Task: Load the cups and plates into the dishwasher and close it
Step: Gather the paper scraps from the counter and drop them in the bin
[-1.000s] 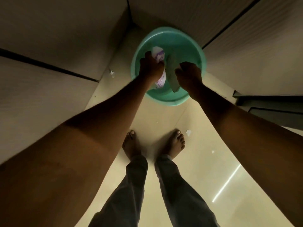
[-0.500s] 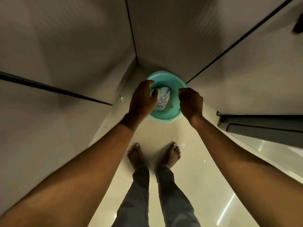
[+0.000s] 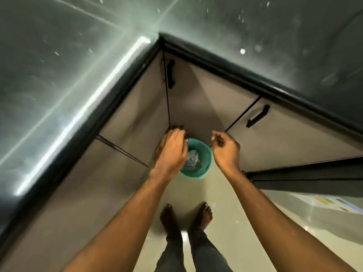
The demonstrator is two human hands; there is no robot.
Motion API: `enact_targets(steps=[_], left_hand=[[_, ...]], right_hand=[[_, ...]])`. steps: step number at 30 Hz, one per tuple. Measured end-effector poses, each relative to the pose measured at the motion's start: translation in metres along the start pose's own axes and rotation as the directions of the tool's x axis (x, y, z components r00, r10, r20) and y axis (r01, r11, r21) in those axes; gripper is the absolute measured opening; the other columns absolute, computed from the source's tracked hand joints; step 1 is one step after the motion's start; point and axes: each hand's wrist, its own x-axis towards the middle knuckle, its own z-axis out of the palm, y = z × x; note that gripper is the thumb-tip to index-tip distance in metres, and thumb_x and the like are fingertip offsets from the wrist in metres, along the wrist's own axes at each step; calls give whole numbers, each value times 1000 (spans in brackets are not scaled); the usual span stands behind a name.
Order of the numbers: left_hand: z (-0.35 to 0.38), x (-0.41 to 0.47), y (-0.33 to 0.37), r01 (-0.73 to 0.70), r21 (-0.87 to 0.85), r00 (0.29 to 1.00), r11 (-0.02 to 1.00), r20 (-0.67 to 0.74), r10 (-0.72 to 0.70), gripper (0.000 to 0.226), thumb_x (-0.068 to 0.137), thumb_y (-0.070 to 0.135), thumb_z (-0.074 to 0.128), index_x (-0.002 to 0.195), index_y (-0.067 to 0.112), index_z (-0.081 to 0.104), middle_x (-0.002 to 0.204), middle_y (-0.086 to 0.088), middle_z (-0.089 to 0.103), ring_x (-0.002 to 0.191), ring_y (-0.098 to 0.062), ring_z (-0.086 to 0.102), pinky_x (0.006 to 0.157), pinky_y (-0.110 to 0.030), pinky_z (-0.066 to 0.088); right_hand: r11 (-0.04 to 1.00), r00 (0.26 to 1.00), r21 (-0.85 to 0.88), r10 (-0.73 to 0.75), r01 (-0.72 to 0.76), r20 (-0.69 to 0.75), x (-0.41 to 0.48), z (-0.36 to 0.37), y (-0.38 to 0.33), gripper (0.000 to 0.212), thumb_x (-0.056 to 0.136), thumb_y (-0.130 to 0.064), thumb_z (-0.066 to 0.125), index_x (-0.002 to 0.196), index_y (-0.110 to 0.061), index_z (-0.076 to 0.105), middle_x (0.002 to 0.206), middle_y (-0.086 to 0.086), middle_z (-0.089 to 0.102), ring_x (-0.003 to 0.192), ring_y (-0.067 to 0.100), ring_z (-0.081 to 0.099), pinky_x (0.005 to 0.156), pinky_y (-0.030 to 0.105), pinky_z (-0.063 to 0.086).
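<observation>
A teal plastic basin (image 3: 208,156) stands on the pale floor in the corner where two cabinet runs meet. Inside it lie a white item with a purple pattern (image 3: 191,161) and a darker piece beside it; I cannot tell what they are. My left hand (image 3: 172,152) hovers above the basin's left rim with its fingers loosely curled and nothing in it. Above the right rim hangs my right hand (image 3: 226,150), also loosely curled and holding nothing. Both hands are well above the basin, apart from it.
Dark speckled countertop (image 3: 59,71) wraps the corner above beige cabinet doors with black handles (image 3: 170,76) (image 3: 257,116). A dark-edged appliance panel (image 3: 306,174) juts out at right, over a shiny front bearing a coloured label (image 3: 334,203). My bare feet (image 3: 186,214) stand behind the basin.
I have straightened up: the view rose and the countertop came into sight. Both hands left the basin's inside and rim and lifted away, holding nothing. The basin stayed on the floor.
</observation>
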Motion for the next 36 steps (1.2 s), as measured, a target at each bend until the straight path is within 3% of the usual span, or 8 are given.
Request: enact_targets(steps=[3,7,14,19,25,36], left_hand=[[-36,0,16,-89,0,989,996,-119,88,32,94,22,52,123,9,58,134,-10,55,130,-26,46,107,-37,36],[-96,9,43,-197,44,951,979,-234,202,33,94,20,51,124,10,58,134,-8,56,133,-24,44,108,-36,36],[-189,52,60,-232,97,892,968,-375,252,34,95,23,47,124,9,57,135,-10,55,134,-25,43,110,-38,36],[-236,93,63,-209,113,898,971,-371,236,38,97,26,45,132,11,51,144,-8,47,140,-23,34,113,-41,33],[-278,159,76,-217,184,876,959,-396,274,41,97,27,45,134,10,48,146,-9,44,142,-24,30,114,-36,26],[-335,256,103,-161,212,861,964,-447,243,48,99,32,41,142,11,36,152,-9,34,146,-22,20,117,-33,17]], right_hand=[[996,996,-10,-85,85,-40,-8,-22,-41,24,92,-14,59,114,-11,70,108,2,72,99,13,65,86,19,45],[978,971,-19,-209,208,-115,-14,-45,-99,23,91,-18,60,110,-12,71,106,2,72,96,13,66,87,23,49],[928,916,38,-358,370,-182,-1,-72,-183,23,91,-16,61,111,-9,70,107,3,71,100,13,65,93,29,51],[889,868,-29,-453,457,-203,30,-90,-225,24,92,-19,60,113,-11,69,111,2,70,106,15,63,94,27,48],[833,803,-134,-553,537,-221,94,-105,-272,33,91,-26,61,121,-13,64,120,2,66,113,17,60,98,36,48],[759,747,-150,-651,634,-137,212,-133,-351,44,93,-27,60,133,-11,55,134,9,58,130,23,48,108,40,41]])
